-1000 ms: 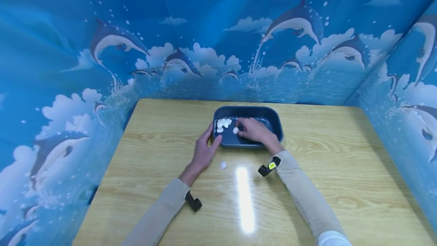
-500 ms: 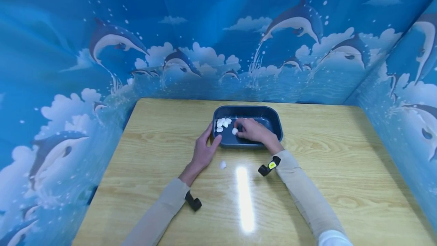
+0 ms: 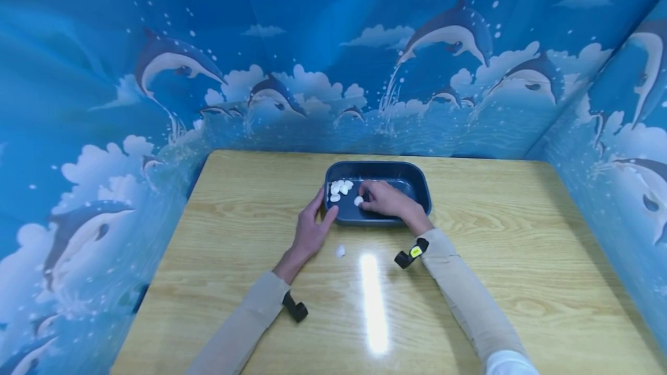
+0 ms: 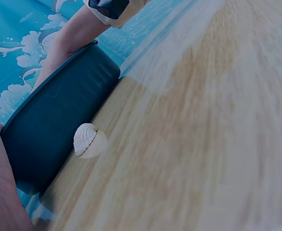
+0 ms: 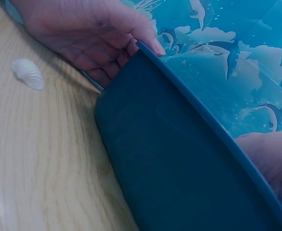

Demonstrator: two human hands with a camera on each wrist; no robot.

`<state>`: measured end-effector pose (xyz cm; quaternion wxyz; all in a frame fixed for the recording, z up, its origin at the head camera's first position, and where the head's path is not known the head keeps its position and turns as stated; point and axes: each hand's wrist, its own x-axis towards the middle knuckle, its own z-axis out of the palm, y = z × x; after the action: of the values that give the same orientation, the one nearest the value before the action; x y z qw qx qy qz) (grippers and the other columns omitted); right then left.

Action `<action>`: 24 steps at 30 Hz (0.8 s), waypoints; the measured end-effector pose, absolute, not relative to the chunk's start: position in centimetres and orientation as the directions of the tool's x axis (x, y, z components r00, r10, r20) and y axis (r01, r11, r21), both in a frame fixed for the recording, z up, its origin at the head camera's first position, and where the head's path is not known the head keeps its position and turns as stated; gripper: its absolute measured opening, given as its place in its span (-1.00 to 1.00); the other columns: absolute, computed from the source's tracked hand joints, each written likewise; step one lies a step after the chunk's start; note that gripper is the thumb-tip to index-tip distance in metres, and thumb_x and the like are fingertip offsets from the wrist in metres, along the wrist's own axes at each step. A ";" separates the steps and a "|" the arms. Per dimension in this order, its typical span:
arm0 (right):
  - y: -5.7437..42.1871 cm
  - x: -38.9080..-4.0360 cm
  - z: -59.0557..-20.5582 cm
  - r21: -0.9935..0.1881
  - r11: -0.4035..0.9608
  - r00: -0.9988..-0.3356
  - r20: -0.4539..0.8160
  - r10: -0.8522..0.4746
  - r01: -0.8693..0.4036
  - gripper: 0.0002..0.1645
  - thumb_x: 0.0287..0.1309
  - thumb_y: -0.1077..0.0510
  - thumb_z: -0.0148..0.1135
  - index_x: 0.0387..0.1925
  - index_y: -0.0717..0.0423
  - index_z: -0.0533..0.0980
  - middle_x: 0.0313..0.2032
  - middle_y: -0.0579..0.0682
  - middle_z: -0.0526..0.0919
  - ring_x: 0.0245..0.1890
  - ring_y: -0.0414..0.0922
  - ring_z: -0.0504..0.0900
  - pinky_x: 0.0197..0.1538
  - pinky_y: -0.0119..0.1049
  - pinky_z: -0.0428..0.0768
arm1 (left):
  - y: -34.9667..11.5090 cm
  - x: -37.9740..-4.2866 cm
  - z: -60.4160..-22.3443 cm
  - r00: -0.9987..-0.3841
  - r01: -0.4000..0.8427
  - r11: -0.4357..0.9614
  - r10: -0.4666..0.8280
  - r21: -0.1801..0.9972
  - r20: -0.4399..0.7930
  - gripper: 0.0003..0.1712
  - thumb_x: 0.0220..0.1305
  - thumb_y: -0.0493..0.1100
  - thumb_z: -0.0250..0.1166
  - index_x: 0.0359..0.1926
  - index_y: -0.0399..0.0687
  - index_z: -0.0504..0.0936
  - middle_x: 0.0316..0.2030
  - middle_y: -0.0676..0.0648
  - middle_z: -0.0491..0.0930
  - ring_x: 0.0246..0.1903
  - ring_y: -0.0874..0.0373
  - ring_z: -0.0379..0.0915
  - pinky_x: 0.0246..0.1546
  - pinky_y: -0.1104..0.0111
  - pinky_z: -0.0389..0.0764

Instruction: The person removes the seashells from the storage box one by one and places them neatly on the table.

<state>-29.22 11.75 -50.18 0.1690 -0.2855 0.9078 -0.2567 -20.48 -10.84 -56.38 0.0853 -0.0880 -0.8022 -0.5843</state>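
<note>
**White piece (image 3: 358,201) has shifted slightly toward the near side of the dark tray (image 3: 383,223) over the past second**

Both hands keep almost the same places. On the wood-grain table (image 3: 521,247), nearest, a black wrist camera (image 3: 403,260) sits in front of the tray with a yellow label (image 3: 415,252) whose marking is too small to read. A ribbed white shell (image 3: 340,251) lies just in front of the tray's near-left part. The left hand (image 3: 311,229) rests at the tray's near-left corner, thumb spread from the fingers. Inside the tray, the right hand (image 3: 387,197) pinches the white piece between thumb and forefinger. Beyond, a white cluster (image 3: 341,187) lies at the tray's left end. Behind the tray hangs a blue dolphin backdrop (image 3: 312,16).
</note>
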 end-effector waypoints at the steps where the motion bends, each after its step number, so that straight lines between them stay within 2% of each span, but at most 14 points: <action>1: 11.8 -29.2 -50.2 -0.564 0.706 -0.781 -0.163 -0.603 -0.428 -0.73 0.38 0.09 0.37 -0.03 0.16 0.57 -0.50 -0.05 0.52 -0.53 -0.15 0.45 -0.48 -0.31 0.39 | -10.8 -20.5 -56.4 -0.970 0.240 0.302 0.041 0.923 0.239 -0.24 0.54 -0.09 0.24 0.61 -0.07 0.17 0.59 -0.11 0.17 0.57 0.08 0.08 0.59 0.15 0.16; 17: 12.0 -29.1 -50.2 -0.567 0.718 -0.787 -0.184 -0.588 -0.404 -0.68 0.42 0.11 0.32 0.08 0.19 0.54 -0.47 -0.03 0.52 -0.52 -0.14 0.45 -0.48 -0.31 0.40 | -10.8 -20.5 -56.3 -0.970 0.239 0.311 0.042 0.920 0.238 -0.26 0.54 -0.09 0.24 0.61 -0.07 0.19 0.58 -0.06 0.19 0.56 0.09 0.10 0.59 0.17 0.16; 24: 12.0 -29.3 -50.3 -0.575 0.707 -0.775 -0.187 -0.604 -0.412 -0.73 0.43 0.13 0.30 0.04 0.17 0.53 -0.47 -0.03 0.52 -0.51 -0.14 0.45 -0.46 -0.30 0.40 | -10.9 -20.5 -56.3 -0.968 0.251 0.306 0.049 0.918 0.248 -0.26 0.55 -0.10 0.22 0.61 -0.09 0.17 0.59 -0.09 0.17 0.57 0.08 0.09 0.59 0.15 0.16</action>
<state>-29.28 12.00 -50.32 0.1840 -0.2807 0.9053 -0.2605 -20.53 -10.93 -56.34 0.0869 -0.0931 -0.8034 -0.5817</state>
